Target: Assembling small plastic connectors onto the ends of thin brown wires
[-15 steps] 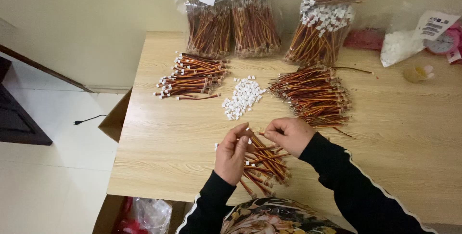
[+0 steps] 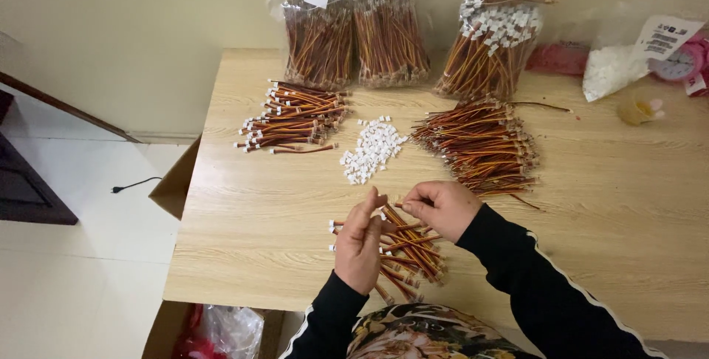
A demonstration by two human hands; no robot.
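Head view, only cam I'm getting: I'm looking down on the pale wood-grain desk point(image 2: 251, 241). My left hand point(image 2: 360, 243) is standing edge-up, fingers half curled and pinching toward the right; can't tell if there's a connector btwn the tips, too small. My right hand point(image 2: 441, 207) is pinching the end of one thin red-orange-brown wire lead point(image 2: 399, 206), holding it just above the small loose pile of short red-and-brown wire leads point(image 2: 402, 252) lying at the desk's near edge, right under both hands.

Progress, as I'm judging it: the heap of tiny white plastic connector housings point(image 2: 371, 148) is sitting mid-desk, still plenty in it. The fanned pile of wire leads on the left point(image 2: 294, 120) is showing white tips, so prob. finished pcs. The bigger pile of bare-ended leads on the right point(image 2: 480, 145) looks like stock waiting. So I'm reading it as early-to-mid: some done, much more left.

At the back, clear plastic bags of bundled leads point(image 2: 354, 41) and another with white-capped ends point(image 2: 495, 38) are leaning on the wall, w/ a bag of white parts point(image 2: 609, 71) far right.
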